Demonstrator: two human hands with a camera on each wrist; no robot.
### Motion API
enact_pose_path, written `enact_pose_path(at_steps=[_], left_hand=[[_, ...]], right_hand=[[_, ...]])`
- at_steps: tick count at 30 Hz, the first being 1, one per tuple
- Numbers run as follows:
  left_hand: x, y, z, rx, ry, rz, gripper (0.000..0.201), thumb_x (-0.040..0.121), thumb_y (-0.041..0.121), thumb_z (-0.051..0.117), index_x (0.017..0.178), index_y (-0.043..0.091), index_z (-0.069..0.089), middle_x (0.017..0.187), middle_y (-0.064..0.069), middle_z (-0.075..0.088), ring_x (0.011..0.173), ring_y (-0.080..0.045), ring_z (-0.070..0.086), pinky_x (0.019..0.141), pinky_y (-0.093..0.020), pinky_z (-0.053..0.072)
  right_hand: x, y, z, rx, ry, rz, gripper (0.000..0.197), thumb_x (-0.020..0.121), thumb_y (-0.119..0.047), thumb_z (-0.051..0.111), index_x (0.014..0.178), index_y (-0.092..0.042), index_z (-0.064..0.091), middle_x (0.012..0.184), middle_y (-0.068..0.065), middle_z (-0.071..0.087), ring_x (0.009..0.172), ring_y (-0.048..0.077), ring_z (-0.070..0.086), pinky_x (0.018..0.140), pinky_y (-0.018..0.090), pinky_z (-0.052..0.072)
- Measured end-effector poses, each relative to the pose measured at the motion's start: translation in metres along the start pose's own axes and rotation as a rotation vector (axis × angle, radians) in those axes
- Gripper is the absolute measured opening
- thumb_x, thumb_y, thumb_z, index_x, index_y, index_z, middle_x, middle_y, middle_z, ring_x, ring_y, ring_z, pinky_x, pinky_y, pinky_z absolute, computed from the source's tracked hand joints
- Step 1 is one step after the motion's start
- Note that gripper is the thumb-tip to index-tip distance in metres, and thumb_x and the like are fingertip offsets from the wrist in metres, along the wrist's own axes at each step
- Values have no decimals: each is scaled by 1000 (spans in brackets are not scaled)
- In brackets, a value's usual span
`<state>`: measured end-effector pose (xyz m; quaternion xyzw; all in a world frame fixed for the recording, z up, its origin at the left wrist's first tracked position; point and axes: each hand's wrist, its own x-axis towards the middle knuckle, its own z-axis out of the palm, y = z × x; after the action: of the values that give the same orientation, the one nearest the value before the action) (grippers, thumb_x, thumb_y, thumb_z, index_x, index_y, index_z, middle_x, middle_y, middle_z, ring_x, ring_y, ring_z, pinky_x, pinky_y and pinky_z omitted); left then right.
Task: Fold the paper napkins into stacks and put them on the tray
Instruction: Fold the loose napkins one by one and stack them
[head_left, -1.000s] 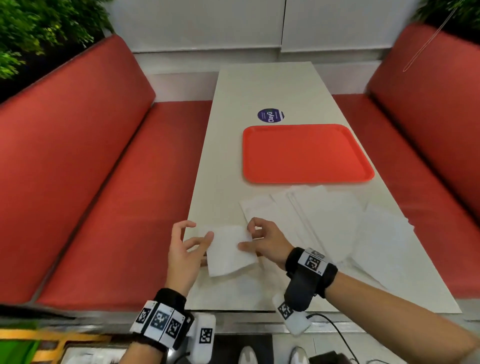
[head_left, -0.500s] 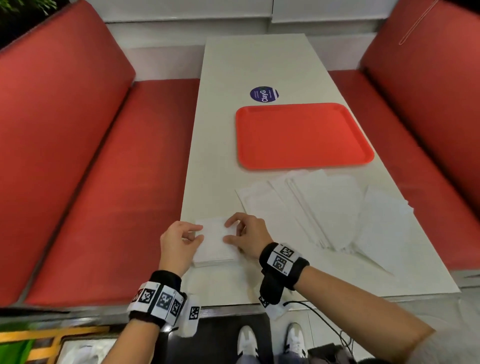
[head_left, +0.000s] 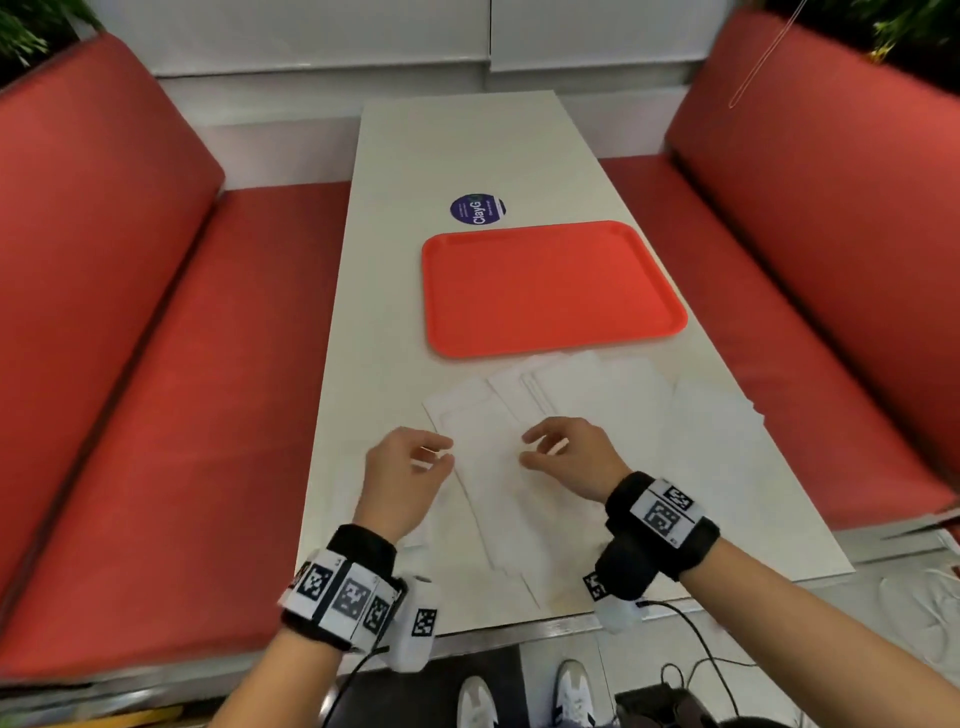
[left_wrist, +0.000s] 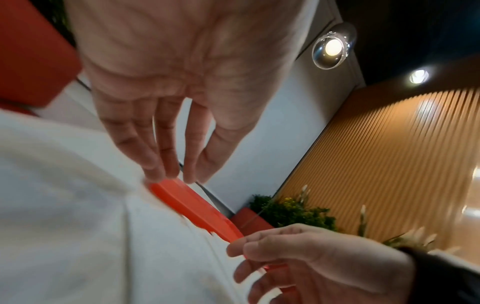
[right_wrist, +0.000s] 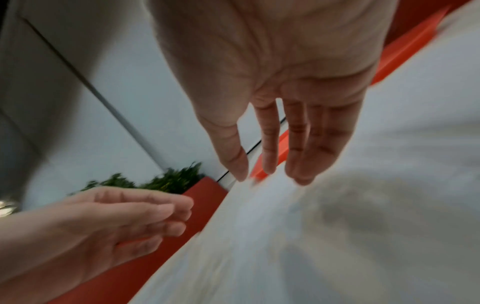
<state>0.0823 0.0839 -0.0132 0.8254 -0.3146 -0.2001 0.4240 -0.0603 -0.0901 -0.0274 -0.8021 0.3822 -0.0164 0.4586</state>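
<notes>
Several white paper napkins (head_left: 597, 410) lie unfolded and overlapping on the near half of the table. The orange tray (head_left: 550, 291) sits beyond them with nothing on it. My left hand (head_left: 436, 452) and right hand (head_left: 535, 449) hover side by side over one flat napkin (head_left: 485, 467), fingers relaxed and holding nothing. The wrist views show my left hand's fingers (left_wrist: 166, 162) and my right hand's fingers (right_wrist: 270, 162) pointing down just above the white paper. A folded napkin (head_left: 421, 532) lies mostly hidden under my left wrist.
The long white table (head_left: 467, 145) runs away from me between two red benches (head_left: 156, 415). A round blue sticker (head_left: 477, 209) sits behind the tray. The table's front edge is just under my wrists.
Both hands have let go of the small folded napkin at the near left. They have moved forward and to the right over the flat napkins.
</notes>
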Motion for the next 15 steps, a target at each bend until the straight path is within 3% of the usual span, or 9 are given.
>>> enact_pose_path(at_steps=[3, 6, 8, 11, 15], left_hand=[[11, 32, 43, -67, -117, -20, 19, 85, 7, 69, 103, 9, 72, 101, -4, 70, 81, -5, 63, 65, -2, 45], [25, 59, 83, -44, -194, 7, 23, 86, 11, 68, 110, 9, 69, 106, -6, 69, 86, -13, 65, 72, -12, 47], [33, 70, 107, 8, -289, -31, 32, 88, 16, 68, 119, 8, 64, 116, -5, 64, 92, -15, 63, 78, -19, 46], [41, 73, 135, 23, -380, -160, 56, 87, 20, 69, 137, 6, 47, 126, -9, 55, 106, -24, 61, 89, -29, 49], [48, 75, 151, -14, -301, -280, 65, 84, 16, 71, 138, 1, 38, 128, -14, 47, 113, -30, 56, 95, -36, 48]], right_hand=[[5, 30, -39, -130, 108, 89, 35, 82, -32, 75, 114, -20, 68, 127, 7, 54, 112, 23, 52, 94, 30, 42], [5, 48, -65, -192, 169, 202, 53, 83, -37, 73, 131, -21, 57, 144, 9, 35, 135, 31, 29, 108, 37, 29], [5, 56, -74, -217, 169, 257, 66, 84, -39, 72, 141, -20, 46, 147, 10, 33, 137, 32, 26, 108, 40, 30], [10, 62, -78, -197, 148, 261, 76, 82, -41, 73, 146, -18, 38, 145, 9, 42, 135, 31, 34, 108, 42, 35], [18, 68, -77, -100, 138, 225, 81, 79, -36, 77, 146, -12, 38, 138, 11, 49, 126, 28, 49, 105, 40, 42]])
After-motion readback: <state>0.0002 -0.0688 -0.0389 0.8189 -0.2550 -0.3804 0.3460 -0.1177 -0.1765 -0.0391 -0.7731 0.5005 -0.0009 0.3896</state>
